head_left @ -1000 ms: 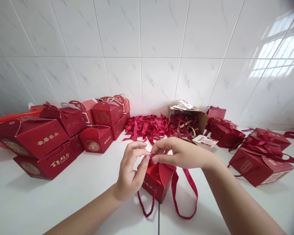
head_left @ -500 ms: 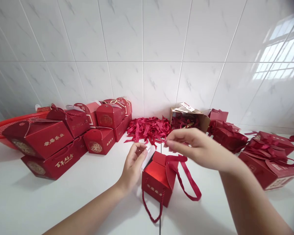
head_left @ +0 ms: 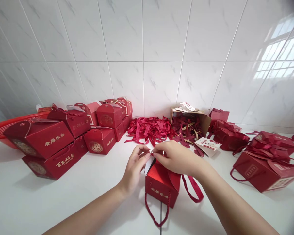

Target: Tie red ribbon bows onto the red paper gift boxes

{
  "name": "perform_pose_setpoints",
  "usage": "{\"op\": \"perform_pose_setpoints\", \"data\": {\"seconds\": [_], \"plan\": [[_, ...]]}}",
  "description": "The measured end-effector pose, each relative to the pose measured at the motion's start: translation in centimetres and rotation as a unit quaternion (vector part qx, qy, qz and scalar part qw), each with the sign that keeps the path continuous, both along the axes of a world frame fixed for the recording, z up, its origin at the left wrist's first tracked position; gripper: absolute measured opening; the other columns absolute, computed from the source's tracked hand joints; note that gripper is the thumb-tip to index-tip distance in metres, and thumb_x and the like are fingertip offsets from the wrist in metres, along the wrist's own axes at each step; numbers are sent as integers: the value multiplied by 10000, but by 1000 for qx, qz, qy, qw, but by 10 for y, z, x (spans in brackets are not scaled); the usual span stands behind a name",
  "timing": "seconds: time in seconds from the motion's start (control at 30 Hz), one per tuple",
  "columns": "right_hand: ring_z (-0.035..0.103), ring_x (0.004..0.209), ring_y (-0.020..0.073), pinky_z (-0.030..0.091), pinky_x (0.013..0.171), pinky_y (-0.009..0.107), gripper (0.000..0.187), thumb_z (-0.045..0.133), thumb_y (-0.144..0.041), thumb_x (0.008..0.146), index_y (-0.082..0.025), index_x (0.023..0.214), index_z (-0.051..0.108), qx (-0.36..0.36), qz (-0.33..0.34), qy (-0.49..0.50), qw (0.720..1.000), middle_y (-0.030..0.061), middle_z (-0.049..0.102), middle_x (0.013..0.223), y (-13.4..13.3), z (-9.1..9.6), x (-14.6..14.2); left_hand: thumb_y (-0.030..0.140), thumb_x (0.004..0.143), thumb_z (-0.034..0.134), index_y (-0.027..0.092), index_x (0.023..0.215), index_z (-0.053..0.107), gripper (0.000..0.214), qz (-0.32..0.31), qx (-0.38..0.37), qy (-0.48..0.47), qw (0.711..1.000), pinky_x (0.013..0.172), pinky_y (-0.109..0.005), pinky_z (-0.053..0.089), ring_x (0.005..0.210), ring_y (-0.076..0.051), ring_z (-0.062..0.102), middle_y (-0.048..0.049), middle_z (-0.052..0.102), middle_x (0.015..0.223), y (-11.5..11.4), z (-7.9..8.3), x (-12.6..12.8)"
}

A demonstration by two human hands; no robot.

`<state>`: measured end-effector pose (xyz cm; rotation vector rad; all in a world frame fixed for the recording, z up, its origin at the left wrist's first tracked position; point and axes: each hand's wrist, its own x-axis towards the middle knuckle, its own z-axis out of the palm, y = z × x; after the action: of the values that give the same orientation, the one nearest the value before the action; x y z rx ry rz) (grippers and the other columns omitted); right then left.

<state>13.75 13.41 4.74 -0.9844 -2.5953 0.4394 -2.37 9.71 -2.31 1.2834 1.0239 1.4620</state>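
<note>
A red gift box [head_left: 159,187] with gold lettering stands in front of me, a twisted red cord handle [head_left: 159,225] hanging from its near side. My left hand [head_left: 136,168] pinches the tip of the box's left flap [head_left: 149,164], whose white inner face shows. Meeting it at that tip, my right hand [head_left: 172,156] has its fingers pinched together on the red ribbon [head_left: 194,189]. The ribbon's loop hangs off the box's right side; its end is mostly hidden by my fingers.
Stacked red boxes [head_left: 56,140] and a red plastic basket [head_left: 5,127] stand to the left. Loose ribbons [head_left: 149,129] lie by the tiled wall. A cardboard box [head_left: 204,122], a printed card [head_left: 208,143] and several ribbon-tied boxes [head_left: 264,166] are to the right.
My right hand has moved down and left to the flap tip, meeting my left hand. The printed card by the cardboard box, hidden behind my hand before, now shows.
</note>
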Motion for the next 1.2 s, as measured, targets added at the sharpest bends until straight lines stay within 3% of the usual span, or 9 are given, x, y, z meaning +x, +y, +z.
{"op": "perform_pose_setpoints", "data": {"seconds": [0.33, 0.5, 0.6, 0.77, 0.83, 0.93, 1.07, 1.13, 1.2], "plan": [[538, 686, 136, 320, 602, 244, 199, 453, -237, 878, -175, 800, 625, 13, 6, 25, 1000, 40, 659, 788, 1, -4, -3, 411, 853, 566, 169, 667, 463, 322, -100, -63, -92, 989, 530, -195, 345, 549, -78, 363, 35, 419, 629, -1, 5, 5], [559, 718, 148, 357, 628, 257, 213, 459, -288, 886, -183, 832, 636, 4, 7, 28, 1000, 38, 663, 818, -2, 3, 3, 339, 847, 583, 160, 657, 473, 283, -99, -111, -163, 975, 438, -170, 302, 470, -59, 369, 39, 446, 582, 4, 10, 2], [574, 783, 167, 376, 636, 265, 214, 471, -339, 880, -192, 835, 619, 8, -38, 40, 998, 39, 664, 886, -5, 17, 16, 277, 875, 523, 160, 642, 458, 268, -50, -125, -237, 962, 368, -164, 258, 394, -51, 360, 41, 448, 542, 12, 23, -11], [585, 680, 174, 391, 570, 277, 279, 530, -460, 824, -205, 743, 606, -49, -109, -39, 992, 36, 663, 802, -7, 33, 51, 193, 914, 413, 170, 757, 480, 172, 179, 14, -320, 930, 511, -174, 435, 615, -105, 602, -14, 579, 722, 27, 45, -38], [583, 639, 183, 383, 537, 283, 292, 595, -490, 763, -205, 707, 626, -91, -120, -102, 983, 40, 658, 752, -5, 33, 60, 209, 884, 472, 187, 818, 484, 70, 231, 63, -284, 928, 623, -215, 479, 786, -147, 631, -28, 596, 852, 28, 43, -40], [537, 543, 177, 331, 476, 287, 379, 652, -549, 681, -193, 573, 583, -130, -128, -175, 968, 37, 601, 622, 3, 26, 59, 253, 817, 598, 211, 879, 517, 111, 225, 110, -102, 963, 738, -236, 456, 877, -144, 570, -8, 562, 934, 22, 30, -31], [438, 460, 139, 278, 454, 292, 514, 655, -637, 619, -194, 458, 452, -173, -123, -219, 952, 15, 497, 537, 16, 15, 45, 332, 831, 587, 209, 890, 518, 153, 32, 65, 190, 979, 799, -259, 405, 889, -154, 507, -3, 523, 923, 10, 14, -13], [377, 440, 119, 250, 452, 293, 556, 635, -666, 621, -197, 447, 393, -178, -129, -224, 950, 1, 447, 521, 22, 10, 41, 345, 854, 546, 210, 868, 486, 148, -47, 29, 266, 962, 754, -266, 394, 809, -146, 484, 13, 504, 863, 6, 10, -9], [320, 440, 106, 222, 454, 293, 574, 605, -674, 649, -196, 455, 354, -172, -128, -215, 953, -11, 400, 513, 27, 6, 39, 348, 872, 507, 207, 815, 456, 161, -67, 3, 289, 955, 698, -261, 374, 722, -131, 443, 32, 479, 781, 7, 7, -10]]}}
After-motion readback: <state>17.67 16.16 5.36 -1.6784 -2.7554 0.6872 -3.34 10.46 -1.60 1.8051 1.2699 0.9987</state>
